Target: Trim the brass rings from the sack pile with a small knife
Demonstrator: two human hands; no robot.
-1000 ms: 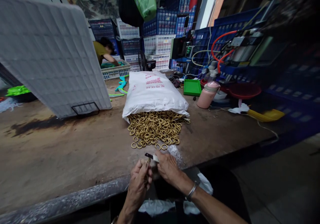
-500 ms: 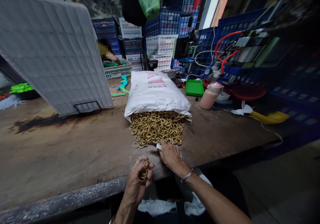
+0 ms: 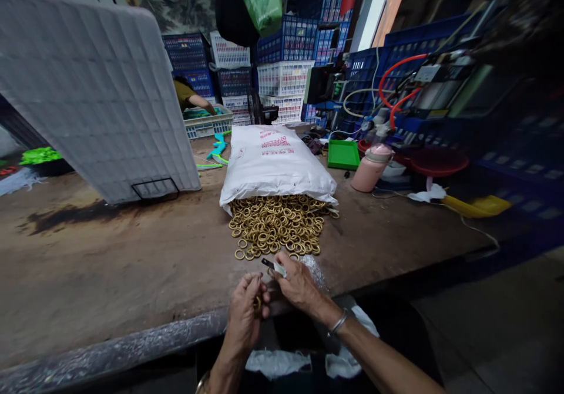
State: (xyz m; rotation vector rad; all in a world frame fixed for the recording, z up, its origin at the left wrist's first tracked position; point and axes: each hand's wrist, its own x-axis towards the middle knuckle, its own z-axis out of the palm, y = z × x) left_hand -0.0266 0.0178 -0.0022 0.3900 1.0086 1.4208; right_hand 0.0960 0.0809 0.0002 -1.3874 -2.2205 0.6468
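A white sack [image 3: 275, 162] lies on the brown worktable [image 3: 110, 265] with its mouth towards me. A heap of brass-coloured rings [image 3: 275, 224] spills out of it. My left hand [image 3: 247, 312] is at the table's near edge, fingers curled round several of these rings. My right hand [image 3: 297, 282] is just right of it and pinches a small dark tool with a white wrap [image 3: 274, 266]. The tool's tip points left, just short of the loose rings at the heap's near edge. A metal bangle [image 3: 338, 323] sits on my right wrist.
A grey quilted panel [image 3: 92, 88] leans on the table at left. A pink flask [image 3: 371, 168], a green tray [image 3: 342, 154], a red bowl [image 3: 436, 160] and a yellow scoop [image 3: 478, 206] sit at right. Stacked crates [image 3: 282, 77] fill the back. Another person's arm [image 3: 194, 97] reaches into a basket [image 3: 205, 125].
My right hand reached forward to the edge of the ring heap, then drew back beside my left hand. My left hand stayed closed on its rings.
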